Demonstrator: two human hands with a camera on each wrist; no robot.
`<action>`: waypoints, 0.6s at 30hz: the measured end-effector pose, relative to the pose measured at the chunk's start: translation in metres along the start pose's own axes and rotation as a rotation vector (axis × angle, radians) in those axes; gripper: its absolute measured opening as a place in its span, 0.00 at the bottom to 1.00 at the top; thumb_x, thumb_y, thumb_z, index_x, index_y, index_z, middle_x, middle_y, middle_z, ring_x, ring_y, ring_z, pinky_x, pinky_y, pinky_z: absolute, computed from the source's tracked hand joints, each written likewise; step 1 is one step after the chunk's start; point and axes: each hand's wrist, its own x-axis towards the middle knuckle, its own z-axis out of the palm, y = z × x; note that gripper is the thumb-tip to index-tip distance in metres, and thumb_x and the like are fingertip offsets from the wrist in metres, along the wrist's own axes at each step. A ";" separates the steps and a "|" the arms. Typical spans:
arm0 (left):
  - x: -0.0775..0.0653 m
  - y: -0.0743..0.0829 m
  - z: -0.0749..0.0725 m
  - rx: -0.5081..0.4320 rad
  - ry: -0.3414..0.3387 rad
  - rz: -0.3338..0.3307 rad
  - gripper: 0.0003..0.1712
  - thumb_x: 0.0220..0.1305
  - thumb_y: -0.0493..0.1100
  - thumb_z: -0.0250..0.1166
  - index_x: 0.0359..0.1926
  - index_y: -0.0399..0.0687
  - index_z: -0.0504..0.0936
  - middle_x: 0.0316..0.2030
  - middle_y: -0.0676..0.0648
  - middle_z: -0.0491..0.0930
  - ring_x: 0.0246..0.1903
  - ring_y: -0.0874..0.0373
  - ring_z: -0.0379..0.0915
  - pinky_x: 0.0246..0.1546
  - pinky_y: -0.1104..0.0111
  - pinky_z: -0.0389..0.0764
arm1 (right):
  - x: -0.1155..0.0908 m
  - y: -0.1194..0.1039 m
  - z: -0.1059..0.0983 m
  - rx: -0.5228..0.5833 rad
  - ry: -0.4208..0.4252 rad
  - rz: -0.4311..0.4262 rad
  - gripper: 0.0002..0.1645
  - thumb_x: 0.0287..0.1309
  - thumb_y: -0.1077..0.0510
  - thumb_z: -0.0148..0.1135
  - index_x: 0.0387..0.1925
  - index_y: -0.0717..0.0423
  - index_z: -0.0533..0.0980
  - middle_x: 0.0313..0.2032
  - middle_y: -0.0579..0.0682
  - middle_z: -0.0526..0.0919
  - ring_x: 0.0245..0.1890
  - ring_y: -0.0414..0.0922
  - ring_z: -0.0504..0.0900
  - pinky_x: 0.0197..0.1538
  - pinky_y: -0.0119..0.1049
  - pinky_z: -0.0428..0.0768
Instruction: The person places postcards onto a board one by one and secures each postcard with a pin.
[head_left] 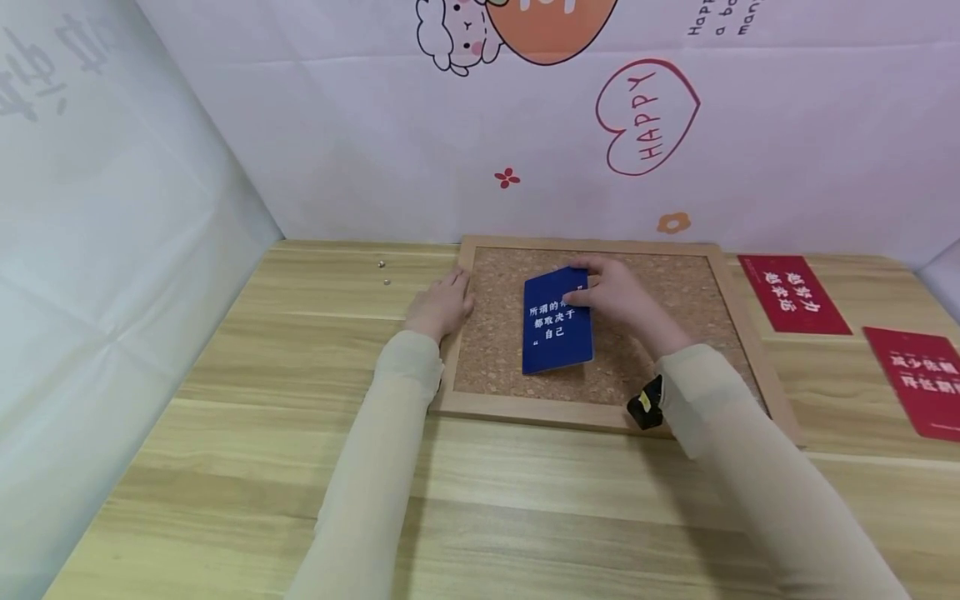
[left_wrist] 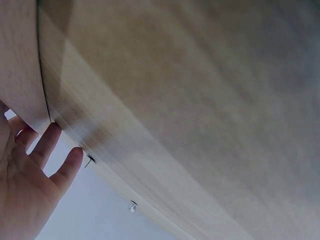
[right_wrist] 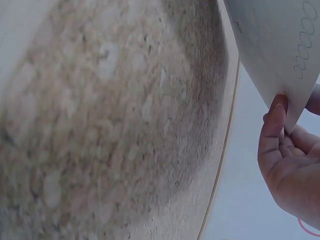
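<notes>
Head view, blue card: I can see the blue card [head_left: 557,358], with white writing on its front, over the cork board [head_left: 487,333], a bit left of the middle. It is tilted, and I can't tell if an edge touches the cork.
Right hand: the right hand [head_left: 622,296] pinches the card at its far right corner.
Left hand: the left hand [head_left: 441,307] rests on the left side of the wooden frame [head_left: 525,408].
Red cards: one red card [head_left: 795,293] lies just right of the board, and another red card [head_left: 915,383] lies nearer and farther right.
Pins: two little pins, a far pin [head_left: 381,264] and a near pin [head_left: 386,282], sit on the table [head_left: 225,467], left of the board.
Wall: a white cloth [head_left: 360,142] hangs at the far side, with a red heart [head_left: 648,117] on it.
Left wrist view, fingers: they are a little spread and quite straight, with the tips by the frame's side and the table. The two pins are near them.
Right wrist view, card back: it is pale with a row of loops, and the thumb and fingers squeeze its corner.
</notes>
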 end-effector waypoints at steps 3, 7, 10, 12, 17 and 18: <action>0.000 0.000 0.000 -0.007 -0.002 -0.004 0.31 0.76 0.50 0.36 0.75 0.50 0.46 0.76 0.49 0.44 0.74 0.48 0.47 0.72 0.52 0.57 | 0.001 -0.001 0.004 -0.010 -0.011 -0.013 0.38 0.62 0.62 0.58 0.71 0.62 0.56 0.65 0.66 0.68 0.52 0.61 0.80 0.63 0.51 0.72; 0.001 0.000 0.000 -0.011 -0.005 -0.008 0.31 0.76 0.50 0.36 0.76 0.50 0.46 0.76 0.50 0.43 0.74 0.48 0.47 0.72 0.51 0.57 | 0.002 -0.001 0.008 -0.034 -0.025 -0.003 0.39 0.62 0.61 0.59 0.71 0.61 0.56 0.65 0.66 0.67 0.51 0.61 0.81 0.65 0.52 0.70; 0.001 0.000 0.000 -0.011 -0.007 -0.008 0.31 0.76 0.50 0.36 0.76 0.51 0.46 0.76 0.50 0.43 0.74 0.48 0.47 0.72 0.50 0.56 | 0.003 -0.001 0.011 -0.052 -0.050 0.005 0.40 0.62 0.59 0.59 0.72 0.60 0.54 0.66 0.66 0.67 0.53 0.60 0.80 0.67 0.52 0.67; 0.000 0.000 0.000 -0.011 -0.008 -0.009 0.31 0.76 0.50 0.36 0.76 0.51 0.46 0.76 0.50 0.43 0.74 0.48 0.47 0.72 0.50 0.56 | 0.003 -0.002 0.013 -0.068 -0.076 0.011 0.43 0.61 0.58 0.60 0.73 0.59 0.52 0.65 0.66 0.67 0.55 0.59 0.78 0.69 0.53 0.64; 0.000 0.000 -0.001 -0.020 -0.008 -0.013 0.31 0.76 0.50 0.37 0.75 0.51 0.46 0.76 0.50 0.43 0.74 0.47 0.47 0.72 0.50 0.56 | 0.002 -0.002 0.017 -0.074 -0.156 0.009 0.49 0.61 0.56 0.61 0.74 0.58 0.45 0.61 0.67 0.73 0.56 0.58 0.78 0.70 0.54 0.63; 0.001 0.000 -0.001 -0.021 -0.008 -0.013 0.31 0.76 0.50 0.37 0.76 0.51 0.46 0.76 0.50 0.43 0.74 0.47 0.47 0.72 0.50 0.56 | 0.002 -0.002 0.018 -0.073 -0.169 0.000 0.50 0.61 0.56 0.61 0.74 0.59 0.44 0.62 0.68 0.71 0.57 0.59 0.77 0.69 0.54 0.64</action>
